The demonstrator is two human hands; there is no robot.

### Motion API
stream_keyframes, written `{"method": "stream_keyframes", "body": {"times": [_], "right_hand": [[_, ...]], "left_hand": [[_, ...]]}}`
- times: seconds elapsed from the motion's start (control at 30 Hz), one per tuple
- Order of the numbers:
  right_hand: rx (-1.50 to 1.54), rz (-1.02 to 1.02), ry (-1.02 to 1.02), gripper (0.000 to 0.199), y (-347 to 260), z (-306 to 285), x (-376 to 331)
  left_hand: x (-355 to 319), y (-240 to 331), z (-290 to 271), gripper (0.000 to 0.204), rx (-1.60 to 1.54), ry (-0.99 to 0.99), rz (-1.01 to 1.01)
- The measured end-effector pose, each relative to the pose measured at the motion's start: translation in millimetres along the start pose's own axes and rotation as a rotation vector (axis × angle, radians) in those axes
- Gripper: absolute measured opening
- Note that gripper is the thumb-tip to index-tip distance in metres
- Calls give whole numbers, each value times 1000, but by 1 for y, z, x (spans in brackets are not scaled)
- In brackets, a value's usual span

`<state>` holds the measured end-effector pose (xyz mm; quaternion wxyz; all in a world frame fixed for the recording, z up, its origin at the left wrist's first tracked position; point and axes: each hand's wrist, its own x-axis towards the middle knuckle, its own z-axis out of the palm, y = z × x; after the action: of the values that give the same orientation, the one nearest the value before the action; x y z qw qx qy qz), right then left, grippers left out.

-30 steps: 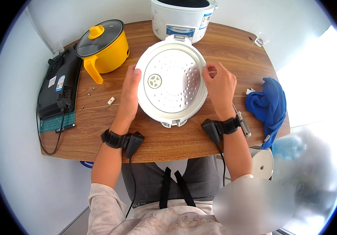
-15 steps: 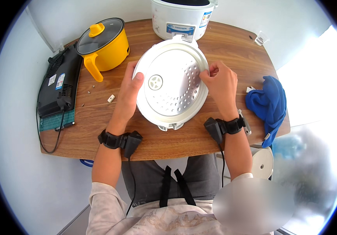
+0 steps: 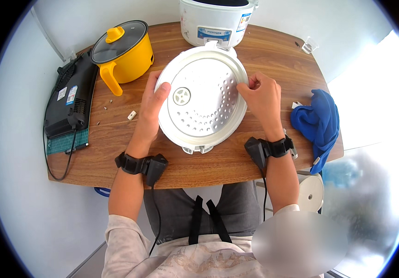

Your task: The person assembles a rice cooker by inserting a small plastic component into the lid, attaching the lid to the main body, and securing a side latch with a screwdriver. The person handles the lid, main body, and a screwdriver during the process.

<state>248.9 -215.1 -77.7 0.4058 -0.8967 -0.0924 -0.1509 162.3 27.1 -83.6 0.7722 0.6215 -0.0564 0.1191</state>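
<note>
Clock positions are read about the middle of the wooden table (image 3: pixel 276 60), and on the lid about its own centre. At 12 stands the white rice cooker body (image 3: pixel 194 18), uncovered and dark within; I cannot make out any contents. At 10 stands the yellow electric pot (image 3: pixel 132 62), its contents hidden from me beneath a tinted glass lid (image 3: pixel 129 44). At 2 I find a clear cup (image 3: pixel 308 47), contents indistinct.

The rice cooker lid (image 3: pixel 204 95) lies between the hands, at 3 from the left hand (image 3: pixel 154 106) and at 9 from the right hand (image 3: pixel 262 99). The left grasps its rim, thumb in front; the right pinches the opposite rim between thumb and curled fingers. Its inner face, white-rimmed with a shiny plate, is turned to my camera. Dimples curve from 2 to 8; a slotted round valve (image 3: pixel 181 96) sits at 9.
</note>
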Motion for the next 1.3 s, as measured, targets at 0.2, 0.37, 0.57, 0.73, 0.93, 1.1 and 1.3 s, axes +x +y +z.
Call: {"method": "stream_keyframes", "body": {"times": [0.2, 0.37, 0.57, 0.73, 0.93, 1.1, 1.3], "right_hand": [[7, -21, 33, 26, -2, -4, -1], [100, -10, -36, 30, -7, -9, 0], [236, -42, -39, 22, -9, -13, 0], [287, -54, 10, 17, -10, -14, -1], [288, 13, 57, 18, -5, -11, -1], [339, -6, 33, 17, 2, -7, 1], [308, -21, 66, 14, -11, -8, -4]], "left_hand": [[-3, 2, 0, 64, 83, 9, 89], [-11, 10, 7, 73, 193, -9, 225], [-20, 13, 8, 76, 282, -76, 344], [-23, 13, 8, 70, 346, -102, 481], [-25, 14, 9, 69, 374, -156, 510], [-22, 15, 8, 68, 366, -141, 522], [-22, 15, 7, 65, 385, -104, 510]]}}
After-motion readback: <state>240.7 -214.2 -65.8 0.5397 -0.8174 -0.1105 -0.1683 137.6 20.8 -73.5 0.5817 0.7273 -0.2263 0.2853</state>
